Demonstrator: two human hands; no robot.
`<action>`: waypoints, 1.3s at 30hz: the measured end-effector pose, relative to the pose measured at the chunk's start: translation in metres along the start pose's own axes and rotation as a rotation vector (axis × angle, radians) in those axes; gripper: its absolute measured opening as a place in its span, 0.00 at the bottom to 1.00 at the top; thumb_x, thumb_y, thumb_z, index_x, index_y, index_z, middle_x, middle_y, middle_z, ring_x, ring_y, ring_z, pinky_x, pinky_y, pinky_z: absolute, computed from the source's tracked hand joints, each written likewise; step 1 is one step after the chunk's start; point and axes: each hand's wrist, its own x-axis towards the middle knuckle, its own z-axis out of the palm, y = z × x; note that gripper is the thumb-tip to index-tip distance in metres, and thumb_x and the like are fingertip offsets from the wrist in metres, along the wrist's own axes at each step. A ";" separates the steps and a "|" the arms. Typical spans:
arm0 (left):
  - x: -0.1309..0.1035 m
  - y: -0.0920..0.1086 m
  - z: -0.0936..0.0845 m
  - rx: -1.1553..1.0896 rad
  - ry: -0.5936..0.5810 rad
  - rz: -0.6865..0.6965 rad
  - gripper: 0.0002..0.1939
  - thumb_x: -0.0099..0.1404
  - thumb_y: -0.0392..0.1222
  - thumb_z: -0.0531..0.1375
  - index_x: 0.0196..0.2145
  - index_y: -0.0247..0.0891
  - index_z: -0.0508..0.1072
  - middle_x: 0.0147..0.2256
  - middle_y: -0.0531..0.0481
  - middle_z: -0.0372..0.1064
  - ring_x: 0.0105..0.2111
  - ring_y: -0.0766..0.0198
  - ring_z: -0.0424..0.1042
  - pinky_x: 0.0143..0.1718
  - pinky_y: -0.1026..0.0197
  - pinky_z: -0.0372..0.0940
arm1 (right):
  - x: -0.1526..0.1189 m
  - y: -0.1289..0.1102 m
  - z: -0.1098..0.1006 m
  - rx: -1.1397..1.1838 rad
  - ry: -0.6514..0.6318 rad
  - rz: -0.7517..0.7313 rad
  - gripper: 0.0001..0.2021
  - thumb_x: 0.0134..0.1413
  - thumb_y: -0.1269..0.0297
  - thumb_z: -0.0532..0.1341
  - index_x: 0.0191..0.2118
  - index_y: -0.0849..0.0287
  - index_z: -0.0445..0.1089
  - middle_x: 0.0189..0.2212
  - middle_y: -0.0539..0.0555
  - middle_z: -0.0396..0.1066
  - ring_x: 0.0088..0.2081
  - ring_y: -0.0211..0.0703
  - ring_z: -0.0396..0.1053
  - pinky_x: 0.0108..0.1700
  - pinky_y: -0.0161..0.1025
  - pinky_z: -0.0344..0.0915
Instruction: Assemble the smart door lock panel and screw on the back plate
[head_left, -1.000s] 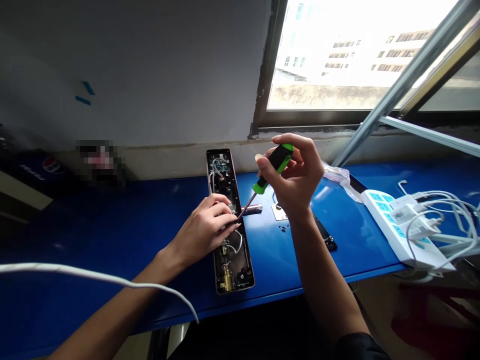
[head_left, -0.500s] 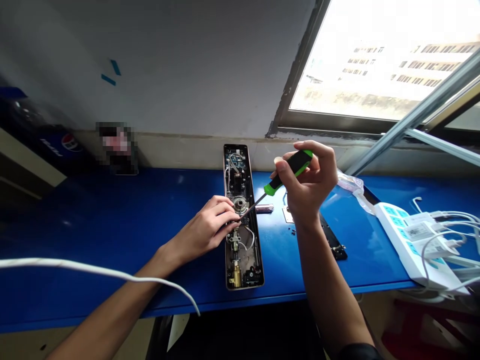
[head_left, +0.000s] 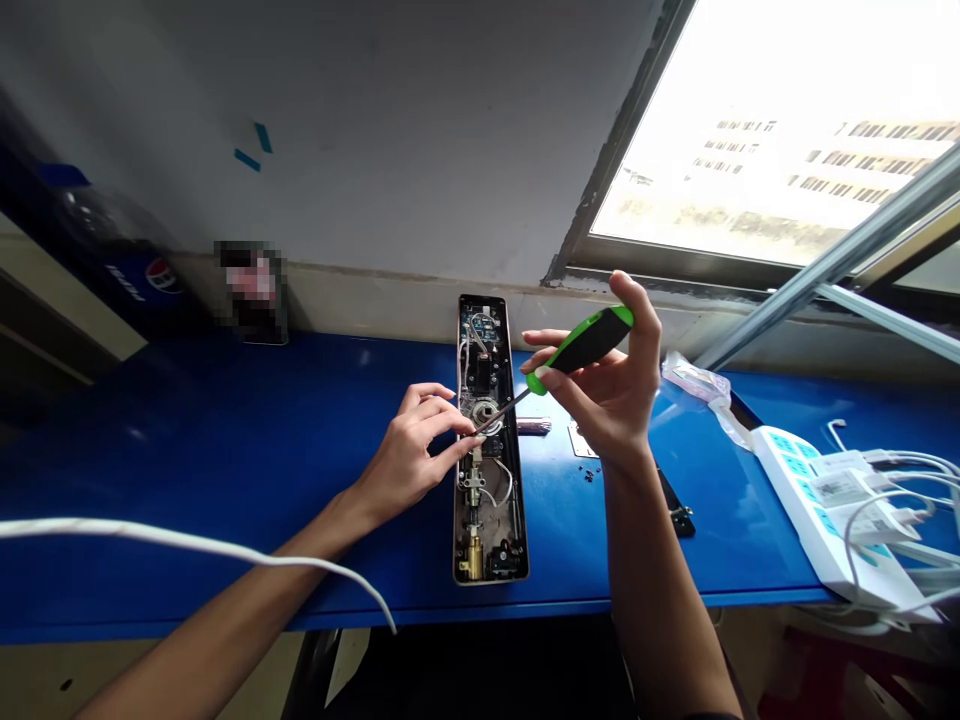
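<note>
A long, narrow lock housing [head_left: 517, 500] lies open on the blue table, showing a circuit board, wires, a round metal hub and a brass cylinder [head_left: 474, 558]. My right hand [head_left: 619, 390] holds a green and black screwdriver [head_left: 589, 345] at a slant, thumb near its collar and one finger against the handle's end. The shaft runs down to the left, over the housing by the hub. There, my left hand [head_left: 416, 445] reaches in from the left, thumb and forefinger pinched around the tip. Whether a screw sits between those fingertips is hidden.
Right of the housing are a cylindrical bundle [head_left: 534, 426], small dark screws [head_left: 589, 474], a plate [head_left: 579, 440] and a black part [head_left: 679, 515]. A white power strip [head_left: 802, 510] with plugged cables stands farther right. A white cable [head_left: 225, 545] crosses the left foreground. A bottle [head_left: 142, 270] stands back left.
The fingers of my right hand have shifted on the screwdriver: the thumb is lower, and a finger now presses the handle's end. The left hand stays at the tip. The view has shifted slightly.
</note>
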 end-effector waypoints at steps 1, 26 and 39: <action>0.000 0.000 0.000 0.003 -0.001 -0.001 0.04 0.68 0.41 0.68 0.38 0.39 0.79 0.37 0.47 0.78 0.53 0.50 0.67 0.54 0.46 0.69 | 0.000 -0.001 0.001 -0.005 0.001 -0.010 0.40 0.60 0.65 0.70 0.70 0.41 0.49 0.39 0.50 0.79 0.46 0.50 0.82 0.42 0.49 0.83; 0.002 -0.008 -0.018 0.130 -0.136 0.075 0.09 0.74 0.36 0.59 0.47 0.38 0.79 0.47 0.42 0.72 0.57 0.51 0.64 0.59 0.44 0.67 | 0.034 -0.022 0.016 -0.022 -0.238 -0.155 0.21 0.62 0.70 0.67 0.59 0.46 0.74 0.48 0.53 0.79 0.48 0.47 0.78 0.45 0.47 0.80; 0.003 -0.004 -0.017 0.149 -0.142 0.089 0.10 0.74 0.35 0.58 0.48 0.38 0.79 0.45 0.42 0.73 0.54 0.51 0.66 0.57 0.44 0.69 | 0.046 -0.016 -0.006 -0.092 -0.244 -0.307 0.21 0.55 0.61 0.74 0.54 0.42 0.79 0.42 0.51 0.79 0.41 0.44 0.78 0.40 0.44 0.80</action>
